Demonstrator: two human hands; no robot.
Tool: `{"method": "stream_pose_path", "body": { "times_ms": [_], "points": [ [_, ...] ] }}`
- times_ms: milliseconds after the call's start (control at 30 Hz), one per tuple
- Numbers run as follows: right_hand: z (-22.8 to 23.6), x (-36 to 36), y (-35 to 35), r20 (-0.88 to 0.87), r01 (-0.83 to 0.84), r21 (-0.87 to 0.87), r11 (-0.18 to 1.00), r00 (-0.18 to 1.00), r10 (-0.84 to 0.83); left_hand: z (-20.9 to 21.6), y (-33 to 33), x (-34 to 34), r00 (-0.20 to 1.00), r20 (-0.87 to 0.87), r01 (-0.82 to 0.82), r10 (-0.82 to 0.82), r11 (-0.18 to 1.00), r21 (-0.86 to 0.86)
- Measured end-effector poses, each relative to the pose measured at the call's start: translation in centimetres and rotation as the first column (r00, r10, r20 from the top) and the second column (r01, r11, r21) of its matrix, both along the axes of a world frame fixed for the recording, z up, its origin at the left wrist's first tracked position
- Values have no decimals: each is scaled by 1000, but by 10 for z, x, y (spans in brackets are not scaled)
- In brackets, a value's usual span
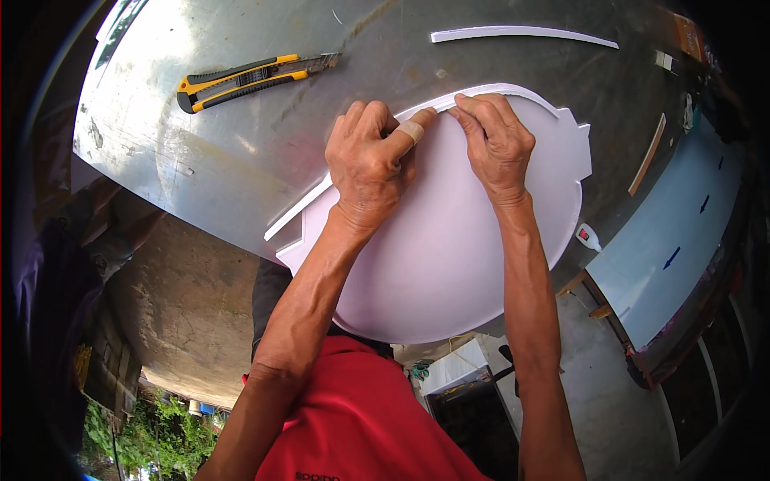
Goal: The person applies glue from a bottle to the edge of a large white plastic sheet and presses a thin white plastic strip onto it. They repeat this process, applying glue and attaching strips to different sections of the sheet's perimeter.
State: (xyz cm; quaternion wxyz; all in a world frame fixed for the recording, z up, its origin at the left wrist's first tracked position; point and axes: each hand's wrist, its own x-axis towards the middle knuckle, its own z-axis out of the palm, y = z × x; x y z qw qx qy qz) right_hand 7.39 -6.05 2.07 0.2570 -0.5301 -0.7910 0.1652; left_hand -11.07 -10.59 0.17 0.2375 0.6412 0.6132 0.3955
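A large white rounded panel [449, 256] with notched corners lies on the metal table, its near part reaching past the table's edge. Along its far curved rim runs a thin white strip [513, 89], whose left end trails straight past the panel's left side. My left hand [367, 156] is closed, a bandage round one finger, and its fingertips press the strip at the rim. Just right of it, my right hand [497, 144] pinches the same strip between thumb and fingers. The undersides of both grips are hidden.
A yellow and black utility knife [255, 78], blade out, lies at the far left of the metal table [233, 152]. Beyond the panel is a loose white strip [525, 33]. At right are a brown strip [646, 155], a small white bottle [588, 237] and a light blue sheet [682, 232].
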Motion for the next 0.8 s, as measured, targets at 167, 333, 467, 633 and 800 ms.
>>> {"method": "stream_pose_path", "body": {
  "times_ms": [167,333,467,633,800],
  "points": [
    [-1,0,-1,-17,4,-4,1000,1000,-4,3,2,0,998,-39,40,-39,999,18],
    [9,3,-7,-68,92,-53,994,993,-96,1,3,4,998,-58,41,-39,999,29],
    [22,31,-49,-147,528,-71,846,834,-533,0,5,3,996,-76,53,-49,998,41],
    [24,152,-147,-408,944,-17,331,295,-864,7,6,-1,996,-70,62,-63,998,-7],
    [12,284,-267,-396,990,-85,-108,-133,-909,1,0,8,994,-68,81,-81,997,-1]
  ]
}}
